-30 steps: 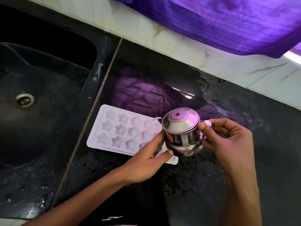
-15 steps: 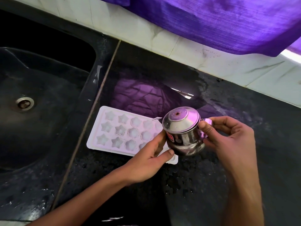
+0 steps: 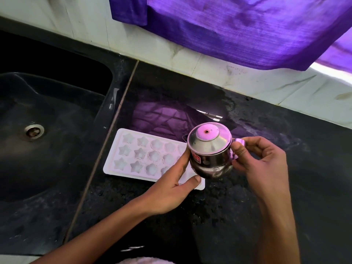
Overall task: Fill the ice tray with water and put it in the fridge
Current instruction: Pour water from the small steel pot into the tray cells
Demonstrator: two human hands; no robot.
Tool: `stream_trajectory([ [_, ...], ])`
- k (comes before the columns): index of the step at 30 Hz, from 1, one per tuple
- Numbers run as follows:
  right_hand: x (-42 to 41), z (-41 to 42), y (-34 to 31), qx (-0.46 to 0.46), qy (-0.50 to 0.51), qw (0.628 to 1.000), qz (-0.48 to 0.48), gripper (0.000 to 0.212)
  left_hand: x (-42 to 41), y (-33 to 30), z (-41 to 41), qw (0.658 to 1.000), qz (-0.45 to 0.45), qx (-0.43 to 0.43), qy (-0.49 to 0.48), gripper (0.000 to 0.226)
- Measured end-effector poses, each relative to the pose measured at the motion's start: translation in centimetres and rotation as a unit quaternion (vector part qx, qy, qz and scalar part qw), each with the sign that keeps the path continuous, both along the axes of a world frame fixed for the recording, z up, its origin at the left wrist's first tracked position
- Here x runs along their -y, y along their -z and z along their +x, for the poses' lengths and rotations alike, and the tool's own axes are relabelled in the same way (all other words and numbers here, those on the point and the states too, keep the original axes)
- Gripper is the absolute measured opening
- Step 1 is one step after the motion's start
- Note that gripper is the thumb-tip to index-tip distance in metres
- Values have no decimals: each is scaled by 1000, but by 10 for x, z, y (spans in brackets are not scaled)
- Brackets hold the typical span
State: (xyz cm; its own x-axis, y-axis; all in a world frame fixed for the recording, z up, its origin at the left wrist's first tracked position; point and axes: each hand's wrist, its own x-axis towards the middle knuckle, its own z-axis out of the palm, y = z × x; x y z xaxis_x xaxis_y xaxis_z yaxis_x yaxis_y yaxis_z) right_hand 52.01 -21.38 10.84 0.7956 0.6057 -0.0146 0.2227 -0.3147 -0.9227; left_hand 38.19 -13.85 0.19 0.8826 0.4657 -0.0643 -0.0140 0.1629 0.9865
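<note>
Little has been moved since the earlier frames: the jug (image 3: 210,151) has been kept in the same two-handed hold over the right end of the tray (image 3: 133,151), and only the view has shifted slightly. The jug handle, at 3 o'clock on the body, is pinched by the right hand (image 3: 261,164); the belly is cupped from 8 o'clock by the left hand (image 3: 169,189), thumb beneath. The lid is seated, and the spout is directed toward 10 o'clock, over the tray. The tray is laid flat on the counter (image 3: 285,187), just beside the sink (image 3: 47,140), which lies at 9 o'clock. Its star and flower cells look pale; whether water is held in any cannot be told. The jug's contents are hidden by the lid. The tray is judged to be light, thin plastic that may flex; once filled it should be gripped at both short ends and kept level, since the shallow cells will spill readily. The steel jug is judged rigid and smooth, and may be slippery if wet; support under the belly is advised during pouring. Wet patches are visible on the counter, so the tray may slide.
</note>
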Motion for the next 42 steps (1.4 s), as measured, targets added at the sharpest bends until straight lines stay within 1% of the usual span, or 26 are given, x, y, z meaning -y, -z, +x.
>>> stream_trajectory([
  [4, 3, 2, 2, 26, -23, 999, -22, 8, 10, -1, -3, 1000, 3, 6, 19, 77],
  [8, 5, 4, 7, 67, -37, 995, -58, 9, 16, 3, -4, 999, 8, 3, 39, 80],
  [12, 5, 4, 7, 82, -40, 993, -72, 12, 17, 2, -3, 999, -2, 4, 45, 75],
  [16, 4, 4, 6, 93, -43, 991, -82, 13, 19, 4, -1, 999, -10, 4, 42, 76],
  [26, 3, 2, 3, 100, -41, 990, -86, 13, 19, 2, -1, 998, -37, -2, 46, 68],
  [33, 5, 1, 2, 95, -43, 991, -81, 12, 17, 1, -2, 998, -21, -12, 53, 67],
  [35, 6, 0, 2, 81, -43, 993, -72, 11, 17, 0, -3, 998, -8, -20, 50, 69],
  [39, 10, 0, 3, 63, -35, 996, -54, 9, 17, -2, -5, 998, 31, -34, 46, 84],
  [42, 14, 0, 2, 59, -38, 997, -41, 7, 20, -6, -7, 997, 40, -35, 64, 86],
])
